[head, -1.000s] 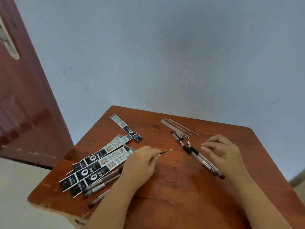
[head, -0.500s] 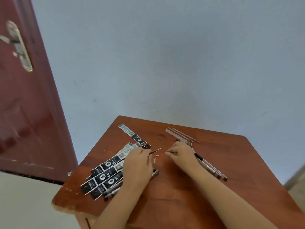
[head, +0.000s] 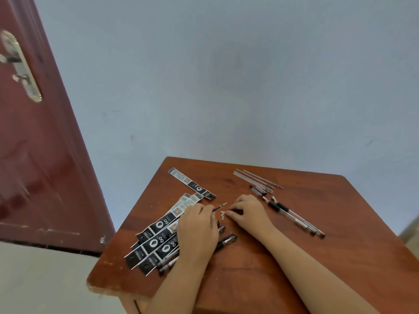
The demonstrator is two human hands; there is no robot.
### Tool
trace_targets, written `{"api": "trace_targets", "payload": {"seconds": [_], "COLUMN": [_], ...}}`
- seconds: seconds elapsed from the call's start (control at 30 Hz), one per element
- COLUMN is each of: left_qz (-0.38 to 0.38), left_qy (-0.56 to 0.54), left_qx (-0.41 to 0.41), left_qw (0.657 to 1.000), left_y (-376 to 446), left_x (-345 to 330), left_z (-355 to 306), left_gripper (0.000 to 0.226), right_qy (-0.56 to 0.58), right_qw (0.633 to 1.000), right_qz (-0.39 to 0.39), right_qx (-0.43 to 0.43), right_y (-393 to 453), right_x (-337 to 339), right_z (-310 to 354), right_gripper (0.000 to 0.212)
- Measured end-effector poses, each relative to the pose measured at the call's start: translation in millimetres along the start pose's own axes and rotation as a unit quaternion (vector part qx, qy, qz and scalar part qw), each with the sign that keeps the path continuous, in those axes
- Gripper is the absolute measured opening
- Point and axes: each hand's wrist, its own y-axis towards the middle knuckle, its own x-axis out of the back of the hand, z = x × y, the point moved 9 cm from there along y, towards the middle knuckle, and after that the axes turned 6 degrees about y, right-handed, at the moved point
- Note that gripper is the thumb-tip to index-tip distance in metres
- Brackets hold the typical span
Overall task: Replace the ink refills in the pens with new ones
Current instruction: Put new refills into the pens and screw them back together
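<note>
Left hand (head: 197, 225) pinching a refill (head: 219, 207), right hand (head: 247, 213) curled at small white caps (head: 222, 214), grip unclear, wooden table (head: 294, 257)

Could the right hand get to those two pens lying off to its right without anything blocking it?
Probably yes. The right hand rests on the table just left of the two pens, and only bare wood lies between them, so nothing visible is in the way.

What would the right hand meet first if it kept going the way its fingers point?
Likely the small white caps at the right hand's fingertips, then the refill held by the left hand. Contact with the caps is unclear.
</note>
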Motion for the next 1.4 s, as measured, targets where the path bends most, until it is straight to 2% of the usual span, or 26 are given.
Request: {"api": "trace_targets", "payload": {"seconds": [0.17, 0.23, 0.33, 0.43, 0.5, 0.63, 0.73, 0.83, 0.9, 1.0, 1.2, 1.3, 1.4], "left_qz": [0.002, 0.003, 0.002, -0.002, -0.006, -0.009, 0.005, 0.026, 0.026, 0.048, 0.031, 0.045, 0.059], "left_qy": [0.006, 0.009, 0.012, 0.022, 0.02, 0.002, -0.043, -0.064, -0.065, -0.094, -0.203, -0.218, -0.267], "left_qx": [-0.018, -0.029, -0.05, -0.079, -0.09, -0.089, -0.089, -0.074, -0.063, -0.043, 0.038, 0.07, 0.13], "left_qw": [1.0, 1.0, 0.999, 0.997, 0.996, 0.996, 0.995, 0.995, 0.996, 0.993, 0.978, 0.972, 0.953], "left_y": [-3, -4, -1, 1, 2, 9, 18, 31, 38, 48, 51, 46, 42], "left_x": [0, 1, 3, 2, 1, 0, -3, -7, -13, -30, -38, -44, -50], "left_z": [-5, -8, -16, -25, -31, -45, -62, -80, -90, -96, -84, -72, -58], "left_gripper": [0.033, 0.032, 0.032, 0.031, 0.031, 0.024, 0.026, 0.013, 0.014, 0.022, 0.017, 0.018, 0.019], "right_qy": [0.003, -0.016, -0.11, -0.232, -0.261, -0.215, -0.192, -0.158, -0.132, -0.09, -0.027, 0.008, 0.043], "right_qw": [1.0, 1.0, 0.991, 0.968, 0.96, 0.972, 0.978, 0.984, 0.987, 0.99, 0.983, 0.982, 0.985], "right_qz": [0.019, -0.008, -0.081, -0.084, -0.06, -0.008, 0.008, 0.028, 0.037, 0.048, 0.092, 0.087, 0.042], "right_qx": [0.012, 0.006, -0.012, -0.046, -0.078, -0.089, -0.083, -0.083, -0.082, -0.098, -0.159, -0.169, -0.159], "right_y": [-3, -7, -16, -29, -37, -40, -39, -37, -37, -37, -37, -40, -44], "right_x": [3, 19, 54, 74, 82, 77, 74, 67, 64, 60, 66, 71, 82], "right_z": [0, -6, -21, -32, -39, -55, -58, -61, -63, -68, -86, -89, -86], "right_gripper": [0.027, 0.021, 0.008, 0.024, 0.02, 0.026, 0.027, 0.026, 0.025, 0.027, 0.034, 0.034, 0.034]}}
